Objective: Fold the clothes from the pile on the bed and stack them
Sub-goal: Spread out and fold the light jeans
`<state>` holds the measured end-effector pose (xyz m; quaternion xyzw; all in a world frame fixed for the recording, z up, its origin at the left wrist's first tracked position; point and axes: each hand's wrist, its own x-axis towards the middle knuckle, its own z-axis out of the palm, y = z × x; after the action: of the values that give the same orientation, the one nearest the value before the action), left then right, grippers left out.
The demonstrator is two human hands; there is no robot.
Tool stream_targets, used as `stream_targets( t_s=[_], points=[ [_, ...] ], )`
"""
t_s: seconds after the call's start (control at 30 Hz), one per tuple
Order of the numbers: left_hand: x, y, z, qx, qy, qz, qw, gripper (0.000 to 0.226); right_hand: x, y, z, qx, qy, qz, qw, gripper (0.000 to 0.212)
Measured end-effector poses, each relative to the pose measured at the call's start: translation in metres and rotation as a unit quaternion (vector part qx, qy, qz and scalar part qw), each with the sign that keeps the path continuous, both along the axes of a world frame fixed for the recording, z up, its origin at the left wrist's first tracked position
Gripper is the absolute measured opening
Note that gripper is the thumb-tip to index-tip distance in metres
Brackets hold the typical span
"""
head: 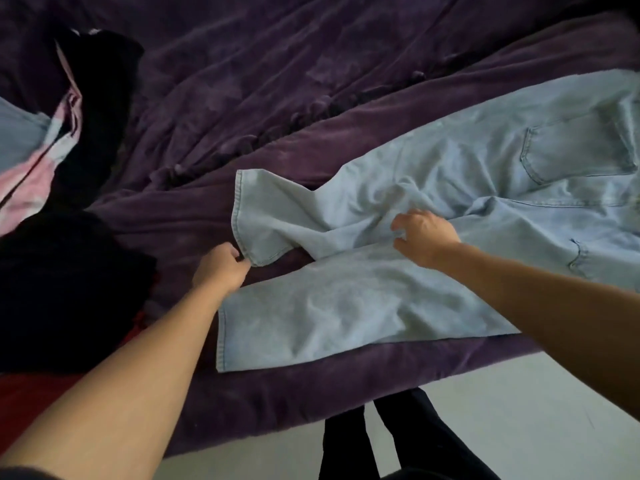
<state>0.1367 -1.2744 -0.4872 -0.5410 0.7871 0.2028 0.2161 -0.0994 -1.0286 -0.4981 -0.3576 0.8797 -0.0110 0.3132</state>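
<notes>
Purple bedspread, pale floor, black trouser legs

A crumpled, velvety purple bedspread (277, 81) stretches away beyond the left hand (221, 268) and the right hand (424, 237) and also lies under them. Its folds run diagonally, and a ruffled seam crosses well beyond both. Nearer than the hands, past the bedspread's edge, is a pale smooth floor (519, 410). The person's legs in black trousers (343, 445) stand on it, between the forearms.

Dim, soft, even light; no hard shadows. Pale jeans (381, 306) are the brightest patch. Dark clothes (62, 289) left of the jeans lose all detail. Slight blur throughout; wide-angle bending toward the corners.
</notes>
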Motion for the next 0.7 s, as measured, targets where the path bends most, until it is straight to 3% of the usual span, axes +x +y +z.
stream_targets(
  t_s=[0.07,0.17,0.23,0.3,0.37,0.43,0.57,0.7],
  points=[
    [-0.008,-0.012,-0.022,0.012,0.093,0.129,0.987,0.041,-0.011,-0.019,-0.01,-0.033,0.022,0.001,0.999,0.037],
    [-0.02,-0.023,-0.055,0.082,0.226,0.342,0.908,0.057,-0.018,-0.069,-0.022,-0.129,0.068,0.02,0.989,0.042],
    [-0.026,-0.022,-0.072,0.114,0.282,0.407,0.861,0.058,-0.015,-0.106,-0.029,-0.17,0.059,0.067,0.981,0.055],
    [-0.03,-0.019,-0.083,0.144,0.32,0.415,0.84,0.043,-0.01,-0.136,-0.038,-0.141,0.034,0.117,0.983,0.059],
    [-0.027,-0.014,-0.079,0.135,0.332,0.392,0.847,0.023,-0.006,-0.159,-0.045,-0.111,0.057,0.137,0.983,0.037],
    [-0.01,-0.023,-0.07,0.032,0.342,0.318,0.884,0.016,-0.007,-0.178,-0.042,-0.135,0.094,0.102,0.981,0.024],
    [0.034,-0.041,-0.052,-0.102,0.363,0.226,0.898,0.028,-0.008,-0.235,-0.023,-0.213,0.101,0.041,0.971,0.027],
    [0.046,-0.046,-0.068,-0.167,0.276,0.241,0.915,0.022,0.014,-0.277,-0.04,-0.204,0.006,0.075,0.976,0.034]
  ],
)
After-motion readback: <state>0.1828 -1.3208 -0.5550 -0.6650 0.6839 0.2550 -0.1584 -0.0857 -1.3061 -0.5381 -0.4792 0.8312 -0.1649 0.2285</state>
